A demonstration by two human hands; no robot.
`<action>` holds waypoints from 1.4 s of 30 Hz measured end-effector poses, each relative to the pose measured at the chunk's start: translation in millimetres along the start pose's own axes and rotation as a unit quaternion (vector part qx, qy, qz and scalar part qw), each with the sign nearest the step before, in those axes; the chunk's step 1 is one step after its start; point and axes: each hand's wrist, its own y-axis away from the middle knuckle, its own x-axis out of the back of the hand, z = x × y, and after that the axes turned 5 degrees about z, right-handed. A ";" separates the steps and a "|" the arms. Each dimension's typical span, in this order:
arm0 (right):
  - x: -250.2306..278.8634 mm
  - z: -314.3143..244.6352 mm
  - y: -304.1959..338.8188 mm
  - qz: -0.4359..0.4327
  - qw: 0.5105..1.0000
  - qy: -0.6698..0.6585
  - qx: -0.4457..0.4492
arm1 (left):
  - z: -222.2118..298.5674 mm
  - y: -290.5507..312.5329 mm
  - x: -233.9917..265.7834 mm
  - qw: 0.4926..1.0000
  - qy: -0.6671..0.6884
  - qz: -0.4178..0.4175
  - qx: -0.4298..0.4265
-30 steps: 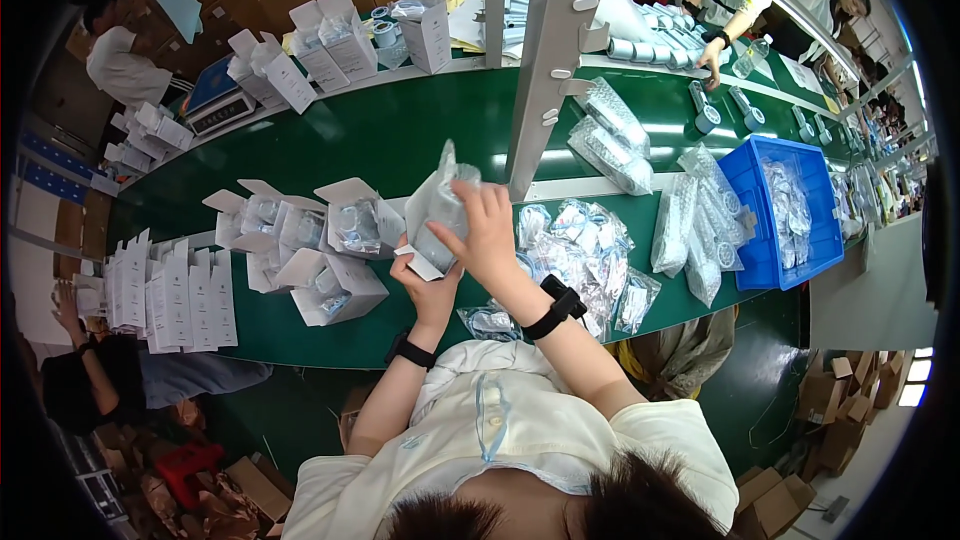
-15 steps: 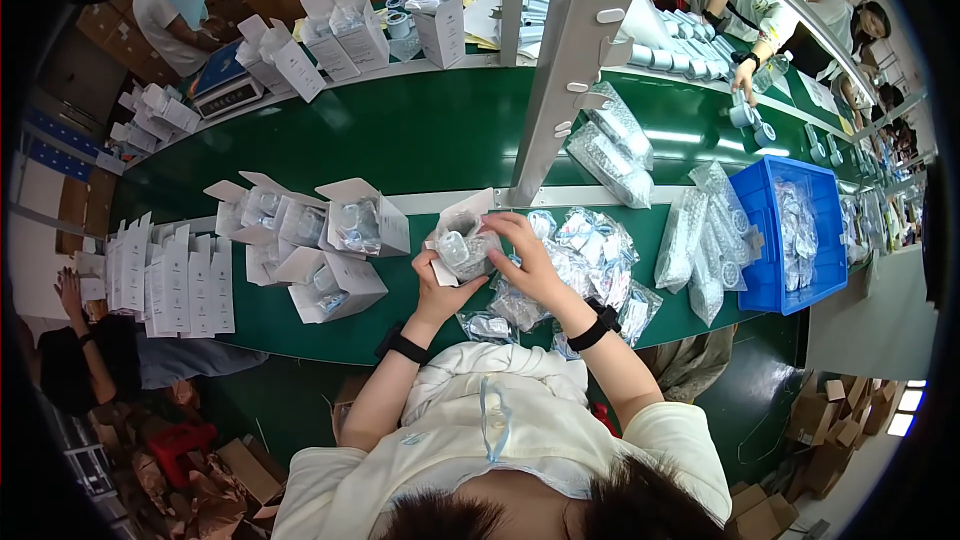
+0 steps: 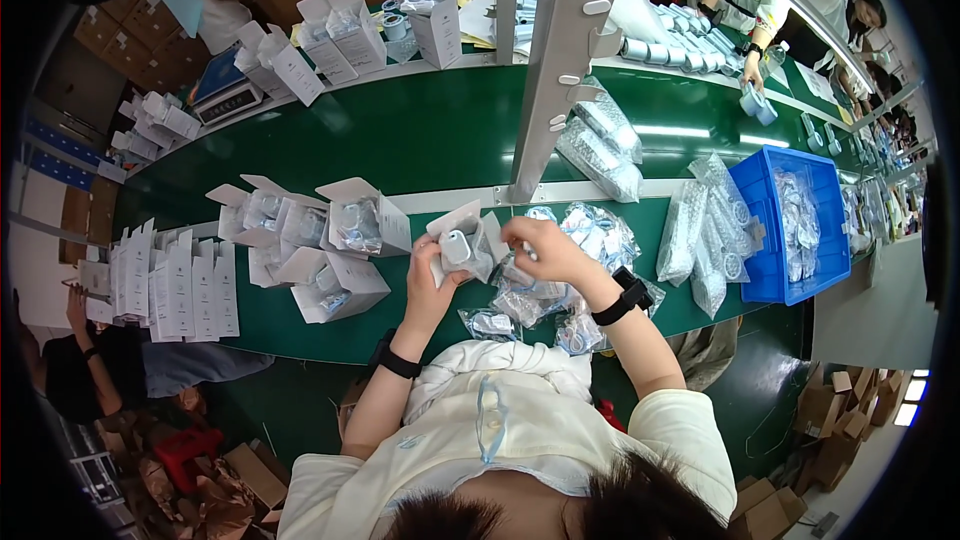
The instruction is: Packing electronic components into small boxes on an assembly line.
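Observation:
My left hand (image 3: 431,278) is wrapped round the side of an open white carton (image 3: 452,223). Inside the carton sits a white device (image 3: 457,246) in clear plastic wrap, its rounded end showing at the opening. Just right of the carton is my right hand (image 3: 552,252), with fingers curled in. What its fingertips hold, if anything, is hidden. Under and beside that hand lies a pile of clear bags (image 3: 598,232) with white and blue parts in them.
Open cartons with wrapped devices (image 3: 357,225) stand to the left, beyond them a row of white cartons (image 3: 180,285). Bubble-wrap pouches (image 3: 685,235) and a blue bin (image 3: 752,285) are at right. A metal post (image 3: 550,70) rises ahead. A co-worker's hand (image 3: 752,70) holds a light-blue part.
My right hand has drawn back from the wrapped device and curled its fingers. The device's white end now shows more clearly. My left hand stays on the carton.

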 end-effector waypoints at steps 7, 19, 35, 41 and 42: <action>10.5 129.8 30.0 0.266 0.923 0.247 -0.127 | 27.8 -9.5 7.9 0.994 -0.105 -0.019 -0.012; 44.0 90.1 25.6 0.271 0.947 0.167 -0.034 | 31.1 -30.0 23.4 0.993 -0.106 0.019 0.058; -19.7 -36.6 -46.6 -0.010 0.851 0.217 0.478 | -10.9 -36.7 30.6 0.983 0.071 -0.006 0.169; -28.3 -40.6 -35.2 -0.085 0.904 0.239 0.344 | 0.3 -39.4 31.3 0.981 0.060 -0.023 0.182; -30.5 -45.5 -32.6 -0.087 0.904 0.239 0.345 | 1.9 -39.6 31.9 0.985 0.014 -0.023 0.171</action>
